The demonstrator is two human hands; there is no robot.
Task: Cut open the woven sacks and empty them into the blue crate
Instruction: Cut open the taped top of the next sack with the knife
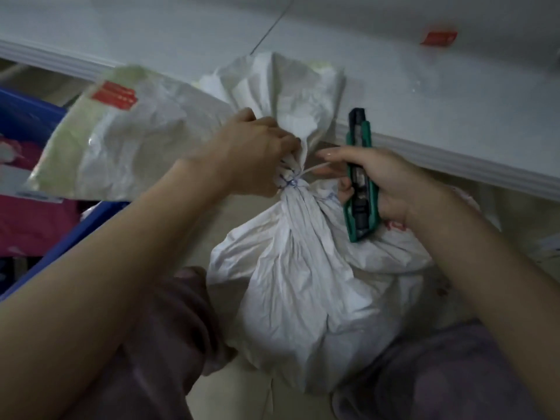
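Your left fingers (285,137) are clenched round the bunched neck of the sack (303,283), just above the tie (315,170) that cinches it, and your left hand (257,159) holds that neck up. Your right fingers (333,153) do two jobs. The index finger lies straight along the loose end of the tie, while the rest curl round the green knife (360,177) in your right hand (394,186). Its tip points up and away from the tie; whether the blade is out I cannot tell. So this sack is not yet cut: the neck is tied shut and the body stands full on the floor (239,219) between your knees. To your left a second sack (121,140) lies flat and slack, draped over the crate (75,237), which suggests it is already emptied, though its mouth is out of sight. Pink things (30,219) show inside the crate. By my reading you are at the cutting step on this sack, with the cut, the lift and the tipping left to do.
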